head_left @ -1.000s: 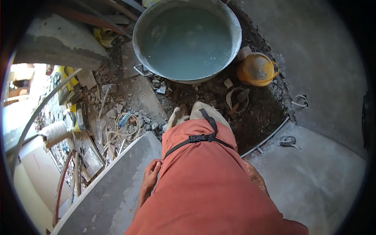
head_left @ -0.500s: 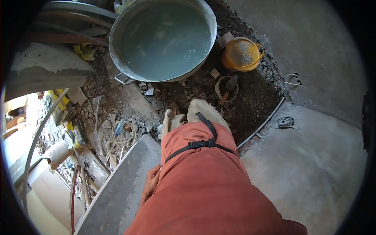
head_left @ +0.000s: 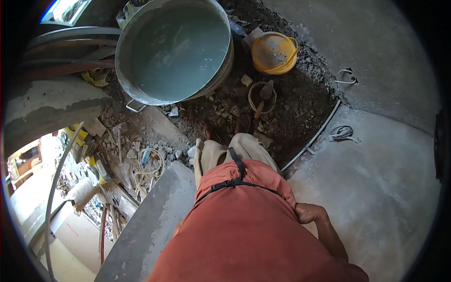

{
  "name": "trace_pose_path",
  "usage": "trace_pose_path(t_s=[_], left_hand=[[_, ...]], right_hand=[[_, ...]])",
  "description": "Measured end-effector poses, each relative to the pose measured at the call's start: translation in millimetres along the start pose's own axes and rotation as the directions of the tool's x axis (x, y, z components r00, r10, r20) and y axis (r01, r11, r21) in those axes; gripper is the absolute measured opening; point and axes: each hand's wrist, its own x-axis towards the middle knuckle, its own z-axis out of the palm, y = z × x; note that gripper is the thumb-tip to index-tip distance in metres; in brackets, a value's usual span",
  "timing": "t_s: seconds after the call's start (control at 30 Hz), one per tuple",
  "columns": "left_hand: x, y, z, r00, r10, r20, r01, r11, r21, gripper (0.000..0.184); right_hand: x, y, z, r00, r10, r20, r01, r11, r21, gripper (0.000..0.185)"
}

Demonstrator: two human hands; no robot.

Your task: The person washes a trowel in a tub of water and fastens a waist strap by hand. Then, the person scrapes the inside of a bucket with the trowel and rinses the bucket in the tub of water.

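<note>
My right hand (head_left: 307,213) is at the right side of the red shirt (head_left: 235,225), with its fingers hidden at the cloth edge and the elbow bent outward. Only a sliver of my left hand (head_left: 177,228) shows at the shirt's left side; its fingers are out of sight. A black strap with a buckle (head_left: 230,183) crosses the shirt above the beige trousers (head_left: 210,156). Beyond my feet are a large metal tub (head_left: 126,77) of cloudy water, a yellow bucket (head_left: 293,58) and a small bucket (head_left: 252,97) with a trowel (head_left: 266,90) in it.
Rubble and soil (head_left: 300,108) surround the feet. At left lie a coiled pale hose (head_left: 137,176), boards and yellow bags (head_left: 99,167). A grey slab (head_left: 141,225) stands near my left side. On the right are a white pipe (head_left: 324,124) and coiled cable (head_left: 342,133) by the concrete floor.
The view has shifted, so the tub and buckets sit further left and both feet show. My right hand has come into sight at the shirt's side; my left hand is now mostly hidden.
</note>
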Motion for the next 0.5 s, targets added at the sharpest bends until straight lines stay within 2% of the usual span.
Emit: trace_pose_path(t_s=[0.03, 0.1, 0.13, 0.17, 0.23, 0.27, 0.3, 0.37, 0.4, 0.43, 0.47, 0.5], left_hand=[[-1.3, 0.8, 1.8, 1.0, -0.008, -0.003, 0.008, 1.0, 0.007, 0.03], [-2.9, 2.2, 2.7, 1.0, -0.022, -0.01, 0.022, 1.0, 0.02, 0.03], [-4.0, 1.8, 3.1, 0.999, -0.029, -0.012, 0.03, 0.999, 0.026, 0.03], [-3.7, 2.6, 3.3, 0.999, -0.031, -0.014, 0.032, 0.999, 0.032, 0.03], [0.8, 3.4, 4.7, 1.0, -0.021, -0.015, 0.022, 0.999, 0.042, 0.03], [3.4, 2.2, 4.8, 1.0, -0.016, -0.017, 0.017, 0.999, 0.045, 0.03], [7.1, 1.7, 5.6, 1.0, -0.01, -0.018, 0.01, 0.999, 0.05, 0.03], [13.4, 2.0, 5.8, 1.0, 0.007, -0.013, -0.006, 0.998, 0.057, 0.03], [16.6, -0.4, 6.1, 1.0, 0.017, -0.009, -0.017, 0.998, 0.058, 0.03], [19.2, 0.1, 6.7, 1.0, 0.014, -0.003, -0.013, 0.999, 0.052, 0.03], [21.6, 0.9, 5.5, 1.0, 0.015, 0.001, -0.015, 0.999, 0.052, 0.03], [19.8, 0.5, 3.9, 1.0, 0.009, 0.008, -0.01, 0.999, 0.053, 0.03]], right_hand=[[-0.5, 5.0, -6.5, 1.0, -0.004, 0.005, 0.004, 1.0, 0.004, 0.027], [4.5, 2.7, -22.4, 0.955, 0.14, 0.262, -0.088, 0.975, -0.202, 0.024], [6.5, 11.1, -20.5, 0.963, 0.071, 0.259, -0.055, 0.996, -0.068, 0.019], [8.6, 19.5, -19.5, 0.964, 0.061, 0.26, -0.047, 0.997, -0.061, 0.019], [15.1, 26.5, -24.7, 0.982, 0.034, 0.185, -0.069, 0.98, 0.186, 0.026], [10.4, 20.5, -27.4, 0.986, 0.106, 0.128, -0.138, 0.951, 0.278, 0.028], [14.5, 24.1, -19.5, 0.988, 0.097, 0.118, -0.127, 0.951, 0.283, 0.028], [19.8, 30.9, 3.8, 0.982, 0.132, -0.135, -0.063, 0.903, 0.424, 0.028], [20.8, 25.3, 13.5, 0.952, 0.206, -0.228, -0.078, 0.88, 0.469, 0.018], [26.0, 17.0, 22.0, 0.95, 0.208, -0.233, -0.081, 0.884, 0.461, 0.018], [33.7, 8.2, 32.5, 0.817, 0.186, -0.546, 0.007, 0.943, 0.332, 0.021], [36.4, 5.3, 45.0, 0.598, 0.115, -0.793, 0.049, 0.982, 0.18, 0.026]])
